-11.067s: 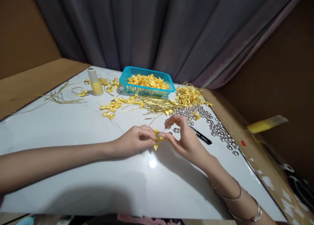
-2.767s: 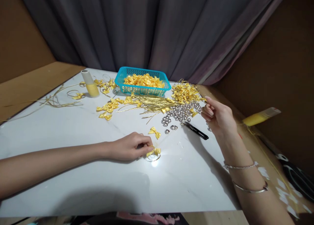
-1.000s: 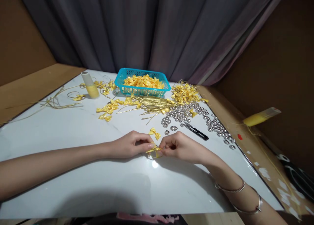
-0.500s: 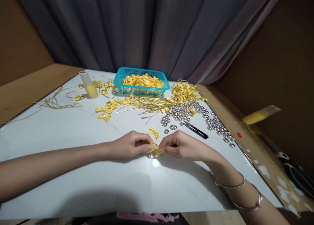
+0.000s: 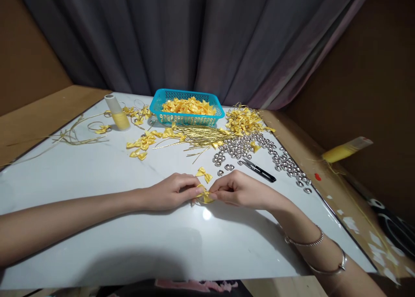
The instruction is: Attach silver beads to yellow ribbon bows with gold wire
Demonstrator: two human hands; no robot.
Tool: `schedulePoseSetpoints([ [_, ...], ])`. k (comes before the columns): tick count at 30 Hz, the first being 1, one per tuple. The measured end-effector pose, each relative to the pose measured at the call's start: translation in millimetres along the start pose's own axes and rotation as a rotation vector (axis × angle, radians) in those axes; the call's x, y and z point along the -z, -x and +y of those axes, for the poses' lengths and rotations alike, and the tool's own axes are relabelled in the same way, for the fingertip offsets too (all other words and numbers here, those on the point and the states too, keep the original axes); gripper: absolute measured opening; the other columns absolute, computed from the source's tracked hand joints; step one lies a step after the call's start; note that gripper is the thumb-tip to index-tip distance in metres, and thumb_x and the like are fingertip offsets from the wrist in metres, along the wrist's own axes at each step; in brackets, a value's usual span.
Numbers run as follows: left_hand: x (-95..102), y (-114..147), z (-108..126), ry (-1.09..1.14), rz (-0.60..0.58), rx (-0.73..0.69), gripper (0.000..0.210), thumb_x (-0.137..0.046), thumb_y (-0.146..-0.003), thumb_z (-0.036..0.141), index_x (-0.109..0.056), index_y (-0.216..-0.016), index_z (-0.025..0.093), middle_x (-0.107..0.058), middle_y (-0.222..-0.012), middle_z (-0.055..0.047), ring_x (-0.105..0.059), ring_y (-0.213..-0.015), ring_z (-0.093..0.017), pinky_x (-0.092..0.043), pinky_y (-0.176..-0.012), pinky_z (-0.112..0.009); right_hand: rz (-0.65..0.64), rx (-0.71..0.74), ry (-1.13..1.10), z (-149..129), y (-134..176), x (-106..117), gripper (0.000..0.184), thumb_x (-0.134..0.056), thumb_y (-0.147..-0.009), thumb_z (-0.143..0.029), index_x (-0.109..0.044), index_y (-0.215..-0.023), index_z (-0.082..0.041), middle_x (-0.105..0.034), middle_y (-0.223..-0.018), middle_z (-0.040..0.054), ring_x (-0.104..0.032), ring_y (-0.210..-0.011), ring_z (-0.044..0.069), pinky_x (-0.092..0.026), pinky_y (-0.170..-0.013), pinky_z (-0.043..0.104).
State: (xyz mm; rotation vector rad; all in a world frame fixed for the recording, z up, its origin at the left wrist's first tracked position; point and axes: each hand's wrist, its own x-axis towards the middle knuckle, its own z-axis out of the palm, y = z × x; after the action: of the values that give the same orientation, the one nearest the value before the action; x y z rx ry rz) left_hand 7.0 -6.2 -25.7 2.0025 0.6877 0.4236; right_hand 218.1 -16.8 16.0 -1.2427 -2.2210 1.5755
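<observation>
- Wires [image 5: 73,132]: well left of the fingers of the left hand [image 5: 180,192], and beyond them.
- Ring [image 5: 96,126], joined to a small bow: left of those fingers, beyond.
- Spool [image 5: 119,117], yellow thread: beyond the left fingers.
- Left hand: thumb and forefinger pinch the left side of a bow.
- Basket [image 5: 187,118], heaped with yellow bows: straight beyond both hands' fingers.
- Loose bow [image 5: 204,174]: just beyond the fingertips.
- Held bow [image 5: 205,196]: between both hands' fingertips; whether it touches the table [image 5: 81,171], I cannot tell.
- Gold wires [image 5: 205,135]: farther beyond the fingertips.
- Right hand [image 5: 240,191]: thumb and forefinger pinch the held bow's right side.
- Beads [image 5: 238,146]: beyond the right fingers, trailing right.
- Snips [image 5: 261,171]: right of those fingers, slightly beyond.
- Second spool [image 5: 346,151]: well right of them.
</observation>
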Motion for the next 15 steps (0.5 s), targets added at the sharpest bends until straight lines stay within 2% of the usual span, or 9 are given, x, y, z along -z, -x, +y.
schedulePoseSetpoints([
  [8, 0.0, 2, 1, 0.022, 0.001, 0.027, 0.031, -0.039, -0.093, 0.032, -0.052, -0.072, 0.014, -0.053, -0.065, 0.000, -0.047, -0.061, -0.011, -0.036, -0.060, -0.024, -0.007, -0.031, -0.003, 2, 1, 8, 0.024, -0.051, -0.084, -0.025, -0.068, -0.087, -0.010, -0.039, -0.046, -0.0066, -0.032, -0.041, 0.006, -0.026, -0.040, 0.019],
  [11, 0.2, 2, 2, 0.020, 0.006, 0.029, 0.031, -0.039, -0.093, 0.032, -0.052, -0.072, 0.014, -0.053, -0.066, -0.001, -0.047, -0.061, -0.011, -0.036, -0.060, -0.024, 0.052, -0.025, 0.054, 4, 4, 15, 0.028, -0.048, -0.086, -0.030, -0.068, -0.089, -0.011, -0.043, -0.048, -0.0050, -0.034, -0.042, 0.007, -0.028, -0.042, 0.020],
  [15, 0.5, 1, 2, 0.019, 0.017, 0.037, 0.032, -0.039, -0.093, 0.032, -0.052, -0.071, 0.014, -0.054, -0.065, -0.001, -0.047, -0.060, -0.011, -0.036, -0.059, -0.024, 0.167, 0.002, 0.129, 4, 17, 30, 0.033, -0.045, -0.089, -0.032, -0.065, -0.107, -0.013, -0.055, -0.061, -0.0005, -0.042, -0.049, 0.009, -0.034, -0.047, 0.021],
])
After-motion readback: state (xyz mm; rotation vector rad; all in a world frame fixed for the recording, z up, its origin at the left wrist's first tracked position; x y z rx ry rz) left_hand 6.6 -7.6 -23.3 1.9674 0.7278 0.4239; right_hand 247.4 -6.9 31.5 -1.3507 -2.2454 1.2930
